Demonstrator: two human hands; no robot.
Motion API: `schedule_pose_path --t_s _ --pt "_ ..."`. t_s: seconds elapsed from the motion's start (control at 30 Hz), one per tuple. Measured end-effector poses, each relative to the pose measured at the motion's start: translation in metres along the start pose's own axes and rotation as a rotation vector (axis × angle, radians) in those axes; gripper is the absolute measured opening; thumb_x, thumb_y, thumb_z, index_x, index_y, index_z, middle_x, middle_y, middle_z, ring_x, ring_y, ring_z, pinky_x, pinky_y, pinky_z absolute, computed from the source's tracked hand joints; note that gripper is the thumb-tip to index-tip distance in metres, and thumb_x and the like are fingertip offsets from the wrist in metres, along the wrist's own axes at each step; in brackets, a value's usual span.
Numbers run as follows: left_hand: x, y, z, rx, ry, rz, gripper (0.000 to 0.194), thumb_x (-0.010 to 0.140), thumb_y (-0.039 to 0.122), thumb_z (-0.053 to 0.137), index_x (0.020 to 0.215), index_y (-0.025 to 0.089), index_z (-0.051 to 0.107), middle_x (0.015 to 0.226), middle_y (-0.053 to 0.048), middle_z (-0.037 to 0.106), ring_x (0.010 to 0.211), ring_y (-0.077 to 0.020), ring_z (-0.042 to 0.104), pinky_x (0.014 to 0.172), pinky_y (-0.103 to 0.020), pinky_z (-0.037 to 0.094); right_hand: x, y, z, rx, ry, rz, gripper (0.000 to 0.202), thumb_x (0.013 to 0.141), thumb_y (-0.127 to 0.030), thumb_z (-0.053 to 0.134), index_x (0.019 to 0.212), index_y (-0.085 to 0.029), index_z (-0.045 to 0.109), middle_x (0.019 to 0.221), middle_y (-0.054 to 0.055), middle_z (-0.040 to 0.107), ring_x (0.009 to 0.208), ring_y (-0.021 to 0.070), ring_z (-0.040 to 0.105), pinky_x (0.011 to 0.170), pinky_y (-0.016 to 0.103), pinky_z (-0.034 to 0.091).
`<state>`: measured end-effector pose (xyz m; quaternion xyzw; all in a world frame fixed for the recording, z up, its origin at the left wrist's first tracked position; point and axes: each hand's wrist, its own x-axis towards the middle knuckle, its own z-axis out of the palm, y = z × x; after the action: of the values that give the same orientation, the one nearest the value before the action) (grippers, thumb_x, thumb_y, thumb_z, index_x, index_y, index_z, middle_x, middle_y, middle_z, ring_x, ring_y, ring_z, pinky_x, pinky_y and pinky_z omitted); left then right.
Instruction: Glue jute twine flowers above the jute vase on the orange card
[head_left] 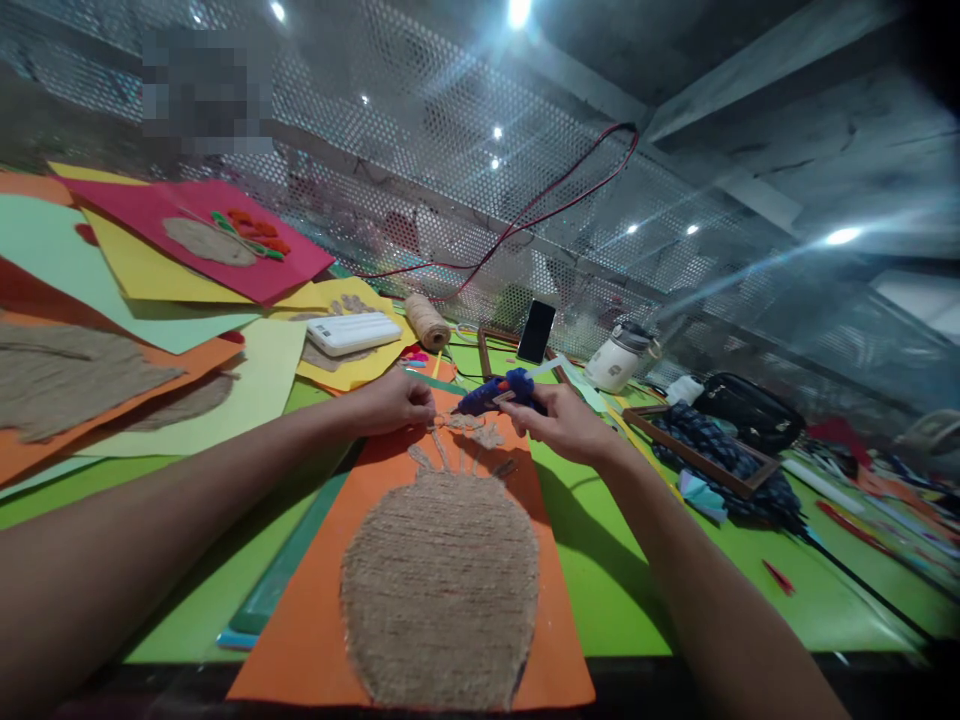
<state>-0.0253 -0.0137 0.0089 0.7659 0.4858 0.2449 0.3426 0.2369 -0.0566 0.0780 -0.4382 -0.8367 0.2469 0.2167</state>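
An orange sheet (300,620) lies in front of me, bearing a large vase shape of brown twine (442,590) with twine stems and flower shapes (484,432) above it. My right hand (559,420) is wrapped round a blue glue gun (495,392), whose tip points left at the flowers. Close to that tip, at the top left of the flowers, the fingers of my left hand (401,402) are pinched together; what they hold is too small to make out.
Coloured sheets with twine pictures (262,225) are piled at the left. Behind stand a twine spool (427,322), a white power bank (354,333), a phone (537,332) and a white bottle (619,358). A wooden frame (705,452) and dark umbrella (772,497) lie right.
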Motion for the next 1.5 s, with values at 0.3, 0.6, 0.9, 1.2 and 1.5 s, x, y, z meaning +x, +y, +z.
schedule_pose_path --t_s 0.3,0.6,0.9,1.2,1.5 --pt "-0.001 -0.001 0.006 -0.029 0.077 0.014 0.019 0.074 0.037 0.057 0.068 0.019 0.060 0.069 -0.005 0.073 0.065 -0.0180 0.064 0.061 -0.027 0.044 0.012 0.039 -0.014 -0.148 0.602 -0.018 0.039 0.092 -0.046 0.057 0.109 -0.012 0.068 0.093 0.012 0.068 0.085 0.0245 0.061 0.079 0.035 0.047" --pt "-0.011 0.005 0.006 0.067 0.111 0.108 0.021 0.077 0.039 0.058 0.072 0.019 0.065 0.074 -0.004 0.071 0.072 -0.0214 0.064 0.065 -0.029 0.044 0.042 0.105 -0.018 -0.603 0.404 0.321 0.027 0.087 -0.025 0.064 0.107 -0.011 0.074 0.106 0.017 0.067 0.102 0.0281 0.060 0.091 0.036 0.047" --pt "-0.016 0.009 0.006 0.228 0.050 0.123 0.024 0.081 0.035 0.060 0.080 0.018 0.077 0.086 -0.007 0.072 0.078 -0.0207 0.063 0.071 -0.029 0.044 0.053 0.081 -0.013 -0.622 0.356 0.295 0.026 0.088 -0.011 0.061 0.111 -0.011 0.074 0.119 0.019 0.065 0.117 0.0309 0.051 0.098 0.039 0.041" --pt "-0.023 0.009 -0.001 0.245 -0.130 0.078 0.019 0.083 0.028 0.064 0.084 0.020 0.081 0.085 -0.004 0.073 0.081 -0.0181 0.067 0.075 -0.026 0.046 0.055 0.019 0.059 -0.267 0.117 -0.243 0.011 0.083 -0.008 0.074 0.076 -0.017 0.074 0.078 0.004 0.063 0.081 0.0180 0.056 0.075 0.031 0.044" --pt "-0.024 0.011 -0.005 0.266 -0.181 0.102 0.023 0.088 0.027 0.060 0.081 0.018 0.080 0.085 -0.004 0.073 0.077 -0.0166 0.066 0.072 -0.025 0.045 0.070 0.019 0.063 -0.298 -0.063 -0.243 0.007 0.083 -0.012 0.077 0.079 -0.017 0.074 0.079 0.003 0.062 0.081 0.0166 0.054 0.074 0.030 0.042"
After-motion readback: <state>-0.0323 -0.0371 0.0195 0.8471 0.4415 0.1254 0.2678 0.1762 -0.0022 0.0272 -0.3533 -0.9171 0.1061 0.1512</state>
